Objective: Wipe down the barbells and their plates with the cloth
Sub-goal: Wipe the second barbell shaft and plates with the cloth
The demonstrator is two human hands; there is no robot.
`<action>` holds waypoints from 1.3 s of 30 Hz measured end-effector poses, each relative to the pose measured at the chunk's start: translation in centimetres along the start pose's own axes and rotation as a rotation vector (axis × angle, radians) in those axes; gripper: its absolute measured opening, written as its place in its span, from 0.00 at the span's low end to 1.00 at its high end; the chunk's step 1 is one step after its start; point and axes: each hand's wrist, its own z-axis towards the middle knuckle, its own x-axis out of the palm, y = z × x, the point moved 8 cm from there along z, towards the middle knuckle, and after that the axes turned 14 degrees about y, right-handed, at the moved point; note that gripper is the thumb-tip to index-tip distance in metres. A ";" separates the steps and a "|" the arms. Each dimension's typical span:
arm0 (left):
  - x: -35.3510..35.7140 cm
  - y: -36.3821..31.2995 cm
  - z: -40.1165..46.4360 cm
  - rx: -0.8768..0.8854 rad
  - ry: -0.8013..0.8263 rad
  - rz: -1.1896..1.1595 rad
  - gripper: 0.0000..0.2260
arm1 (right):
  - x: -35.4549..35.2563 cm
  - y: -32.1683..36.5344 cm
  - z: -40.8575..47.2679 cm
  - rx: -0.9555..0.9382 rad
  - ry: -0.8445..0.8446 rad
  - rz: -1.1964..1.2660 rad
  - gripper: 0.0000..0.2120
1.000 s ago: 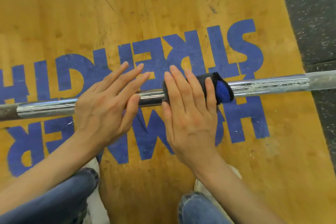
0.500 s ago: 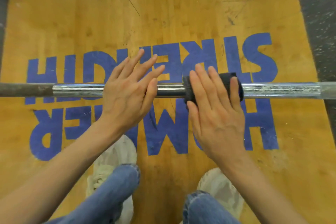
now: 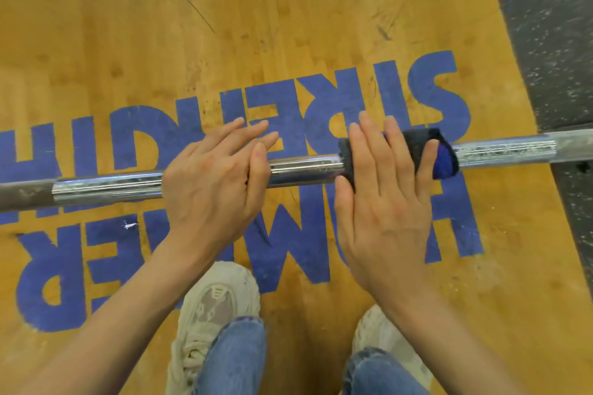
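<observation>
A steel barbell (image 3: 305, 170) lies across the wooden platform from left to right, with no plates in view. A dark cloth (image 3: 414, 141) with a blue end is wrapped over the bar right of centre. My right hand (image 3: 382, 202) lies flat on the cloth and presses it onto the bar, fingers pointing away from me. To the left of the cloth, my left hand (image 3: 211, 183) rests palm down on the bare shaft with its fingers stretched out. A short length of bare shaft separates the two hands.
The platform (image 3: 192, 42) is yellow wood with large blue lettering. Black speckled rubber flooring (image 3: 545, 26) borders it on the right, and the bar's right end reaches over it. My pale shoes (image 3: 215, 308) and jeans stand just below the bar.
The cloth's blue end, hidden half a second ago, shows again beside my right little finger. Both hands stay flat on the bar. The view has shifted slightly.
</observation>
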 end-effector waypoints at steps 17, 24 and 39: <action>-0.6 0.1 3.3 -0.012 -0.072 0.114 0.22 | 2.1 0.8 2.7 -0.220 -0.069 -0.069 0.26; 0.3 -1.4 4.6 0.048 -0.121 0.127 0.22 | 3.1 2.3 4.3 -0.142 -0.126 0.097 0.29; 0.1 -0.1 7.9 0.073 -0.227 0.117 0.20 | 3.8 -3.3 7.0 -0.204 -0.240 -0.083 0.33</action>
